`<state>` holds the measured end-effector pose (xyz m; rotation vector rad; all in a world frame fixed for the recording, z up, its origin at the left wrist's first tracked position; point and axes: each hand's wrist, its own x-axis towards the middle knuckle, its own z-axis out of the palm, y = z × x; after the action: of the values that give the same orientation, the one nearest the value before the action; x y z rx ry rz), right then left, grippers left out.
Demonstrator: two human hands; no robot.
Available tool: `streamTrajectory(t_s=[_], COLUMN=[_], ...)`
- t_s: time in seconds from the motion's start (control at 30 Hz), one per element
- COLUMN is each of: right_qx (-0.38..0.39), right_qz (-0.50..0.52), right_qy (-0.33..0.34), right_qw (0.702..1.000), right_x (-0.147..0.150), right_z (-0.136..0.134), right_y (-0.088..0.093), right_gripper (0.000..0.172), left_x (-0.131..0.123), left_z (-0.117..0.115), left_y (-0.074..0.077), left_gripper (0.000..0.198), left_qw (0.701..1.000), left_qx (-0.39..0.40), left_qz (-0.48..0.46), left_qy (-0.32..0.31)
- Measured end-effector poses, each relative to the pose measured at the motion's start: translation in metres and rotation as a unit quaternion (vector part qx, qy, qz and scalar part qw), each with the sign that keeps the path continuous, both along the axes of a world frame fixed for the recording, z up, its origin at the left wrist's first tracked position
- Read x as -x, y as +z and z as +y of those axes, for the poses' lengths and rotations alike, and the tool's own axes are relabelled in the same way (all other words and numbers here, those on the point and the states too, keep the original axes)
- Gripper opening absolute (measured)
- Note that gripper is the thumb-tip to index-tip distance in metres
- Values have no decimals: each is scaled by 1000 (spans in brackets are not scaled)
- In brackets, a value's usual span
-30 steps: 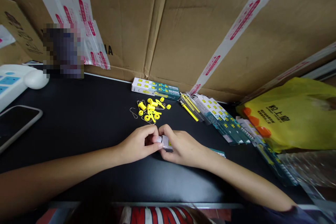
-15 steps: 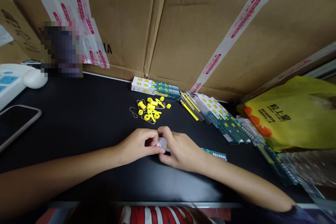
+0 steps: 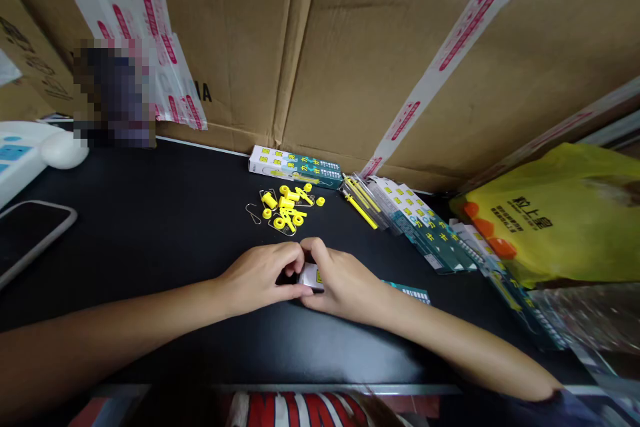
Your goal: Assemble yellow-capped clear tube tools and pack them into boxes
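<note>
A slim white and teal cardboard box (image 3: 311,276) lies across the black table, its white end between my hands and its teal end showing past my right wrist. My right hand (image 3: 343,283) is closed around the box near that end. With thumb and fingers bent, my left hand (image 3: 270,275) pinches at the end of the box; the fingertips are partly hidden. Beyond the hands sits a small pile of yellow plastic parts (image 3: 287,203) mixed with bent wire hooks (image 3: 253,214) and springs.
Behind the pile stand stacked boxes (image 3: 295,165). To the right are clear tubes with yellow rods (image 3: 360,203), flat cartons (image 3: 425,223) and a yellow bag (image 3: 560,213). A phone (image 3: 33,233) and a white device (image 3: 25,153) lie left. Large cardboard (image 3: 225,33) walls the back.
My left fingers have shifted slightly at the box end, and more of its white end with the yellow mark shows. The other things keep their places.
</note>
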<state>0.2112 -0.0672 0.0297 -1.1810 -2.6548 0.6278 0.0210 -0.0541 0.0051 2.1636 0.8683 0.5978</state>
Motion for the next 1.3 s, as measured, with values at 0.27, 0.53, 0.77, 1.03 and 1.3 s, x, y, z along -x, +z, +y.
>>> streamTrajectory(t_s=[0.27, 0.53, 0.77, 1.03, 1.3], right_qx=[-80, -131, -46, -43, -122], right_qz=[-21, -148, -139, 26, 93], right_qy=[18, -67, -178, -205, -187], right_qw=[996, 978, 973, 978, 970], right_x=[-4, -60, -149, -131, -104], right_z=[3, 4, -46, -43, -13], right_y=[13, 47, 20, -3, 3], right_gripper=[64, 42, 55, 24, 22], left_x=[3, 4, 3, 4, 15], left_z=[3, 4, 6, 4, 18], left_y=[-7, -11, -14, -8, 2], left_gripper=[28, 22, 20, 11, 21], left_qw=[992, 991, 991, 991, 960], left_qx=[-114, -130, -130, -126, -208], left_qz=[57, 28, 33, -36, -121], left_qy=[22, 27, 26, 12, 145])
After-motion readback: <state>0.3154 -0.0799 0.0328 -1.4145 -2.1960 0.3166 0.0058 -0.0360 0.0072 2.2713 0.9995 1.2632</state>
